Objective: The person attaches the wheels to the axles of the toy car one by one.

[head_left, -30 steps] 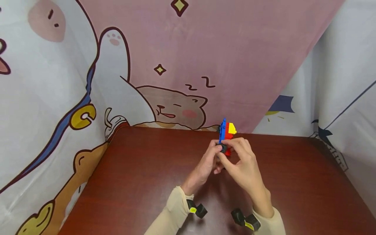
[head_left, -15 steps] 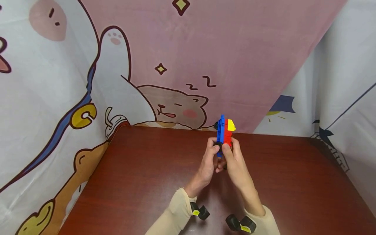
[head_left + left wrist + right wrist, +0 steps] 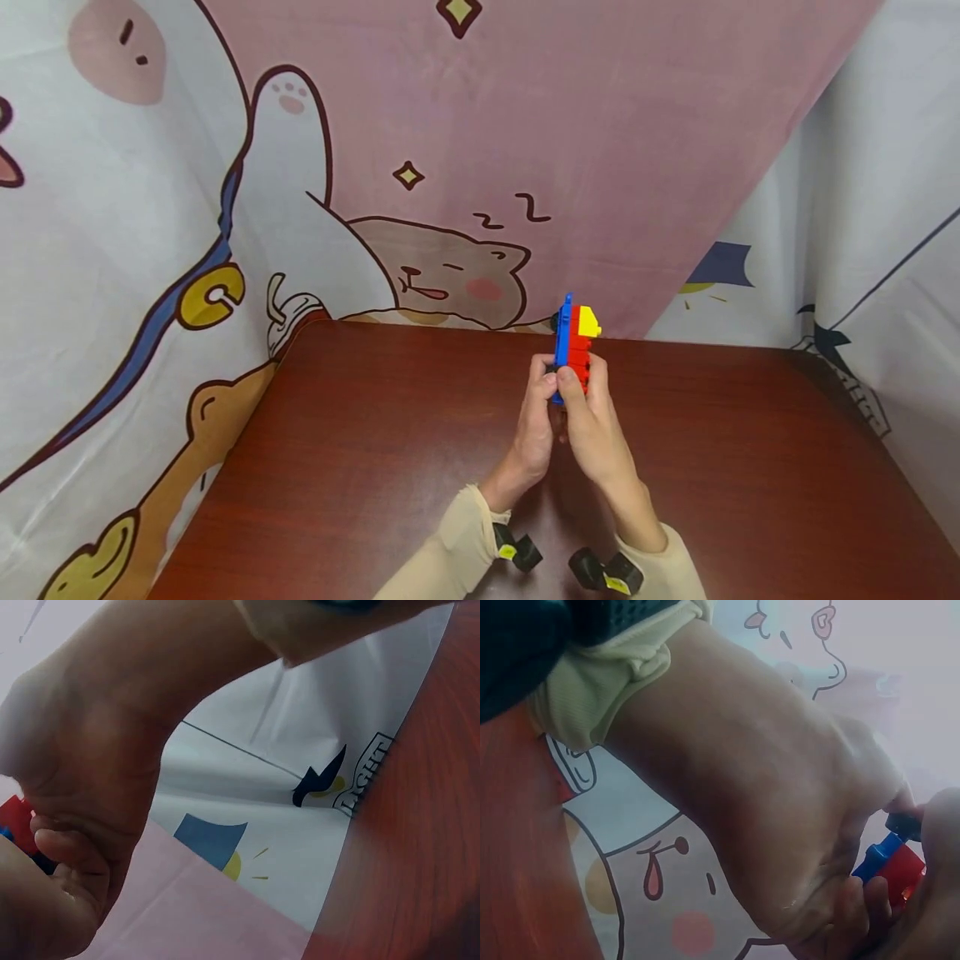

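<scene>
A toy brick car (image 3: pixel 575 340) with a blue base, red bricks, a yellow piece and black wheels is held up over the table, its long side pointing away from me. My left hand (image 3: pixel 531 429) grips the near end from the left, thumb against the wheel area. From the right, my right hand (image 3: pixel 602 435) holds the same end, with its thumb on the near face and fingers behind. In the right wrist view, a black wheel (image 3: pixel 904 825) and red bricks (image 3: pixel 901 871) show between the hands. Fingers hide much of the near end.
A dark red-brown table (image 3: pixel 360 433) lies below the hands. Printed cloth (image 3: pixel 600 150) with cartoon animals rises behind it and along both sides. Black wrist devices (image 3: pixel 517 550) sit on both pale sleeves.
My right hand has gone from pinching by a black wheel with raised fingers to holding the near end. The toy car has turned, so more red shows and the near wheel is hidden.
</scene>
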`<state>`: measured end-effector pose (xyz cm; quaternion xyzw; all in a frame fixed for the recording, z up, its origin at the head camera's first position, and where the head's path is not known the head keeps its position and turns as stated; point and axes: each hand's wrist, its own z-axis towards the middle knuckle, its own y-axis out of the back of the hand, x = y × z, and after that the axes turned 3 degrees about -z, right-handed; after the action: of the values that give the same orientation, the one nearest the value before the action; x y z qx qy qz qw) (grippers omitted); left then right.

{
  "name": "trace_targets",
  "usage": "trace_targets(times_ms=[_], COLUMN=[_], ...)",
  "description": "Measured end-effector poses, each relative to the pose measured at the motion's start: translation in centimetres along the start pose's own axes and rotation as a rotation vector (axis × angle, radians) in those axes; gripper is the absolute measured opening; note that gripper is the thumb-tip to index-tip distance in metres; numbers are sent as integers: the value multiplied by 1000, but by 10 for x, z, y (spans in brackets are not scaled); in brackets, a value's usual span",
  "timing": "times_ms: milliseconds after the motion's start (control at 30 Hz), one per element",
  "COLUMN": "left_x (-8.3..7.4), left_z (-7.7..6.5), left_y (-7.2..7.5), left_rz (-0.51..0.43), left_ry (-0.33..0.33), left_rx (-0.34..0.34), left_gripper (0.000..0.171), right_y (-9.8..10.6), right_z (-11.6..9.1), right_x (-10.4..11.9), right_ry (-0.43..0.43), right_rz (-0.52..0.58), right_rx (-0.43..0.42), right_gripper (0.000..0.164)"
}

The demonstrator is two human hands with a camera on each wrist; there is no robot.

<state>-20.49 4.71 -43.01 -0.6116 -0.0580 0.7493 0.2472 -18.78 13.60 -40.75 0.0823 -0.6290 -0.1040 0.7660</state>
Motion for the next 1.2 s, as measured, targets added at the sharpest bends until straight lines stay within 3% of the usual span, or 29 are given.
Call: trace_targets(times_ms=[300, 767, 867, 1033, 1200], left_x=[2, 4, 2, -1, -4], left_z=[-1, -4, -5, -5, -3], left_y=[-4, -7, -8, -6, 3], left_rz=[-20, 131, 127, 152, 270], left_ry=[-14, -84, -93, -80, -68], left_rx=[-43, -92, -47, 55, 176], left_gripper=[45, 43, 42, 40, 42], right_y=[1, 2, 8, 19, 24], right_z=[1, 3, 5, 8, 9], right_x=[1, 0, 0, -1, -1], right_ry=[-10, 26, 47, 38, 37], right_rz=[49, 125, 148, 153, 207], right_rx=[-12, 40, 17, -155, -235], right_gripper=[39, 35, 34, 28, 15])
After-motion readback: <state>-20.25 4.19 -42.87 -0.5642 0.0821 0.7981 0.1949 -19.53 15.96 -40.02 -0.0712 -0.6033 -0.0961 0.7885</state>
